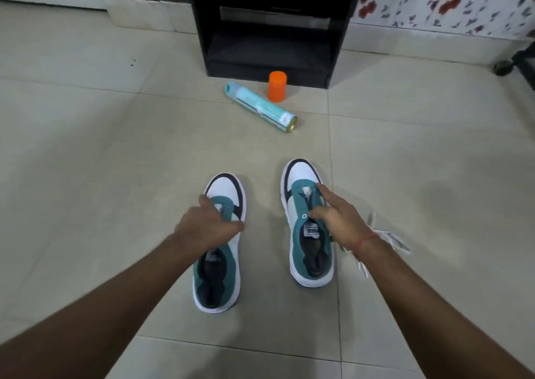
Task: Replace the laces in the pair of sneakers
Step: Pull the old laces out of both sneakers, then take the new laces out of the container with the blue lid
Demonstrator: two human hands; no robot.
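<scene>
a pale tiled floor (86, 146) carries everything here, with a black open-fronted cabinet (272, 25) at the far side. the two teal, white and black low-top sneakers (217, 242) stand side by side, toes pointing away from the person, probably so both eyelet rows face up and can be worked from above. the right sneaker (309, 225) sits a little further forward than the left one, and neither shows a lace threaded through its eyelets, so i judge the old laces are out and relacing has yet to begin. the left hand (208, 228) covers the left sneaker's tongue area with fingers curled; whether it pinches the upper or only presses on it is unclear from this angle. the right hand (333, 216) rests on the right sneaker with fingers spread and fairly straight, steadying it. a loose white lace (390, 239) lies on the floor just beside the right wrist, within easy reach. further off lie a teal cylindrical can (260, 107) on its side and an upright orange plastic cap (277, 86).
</scene>
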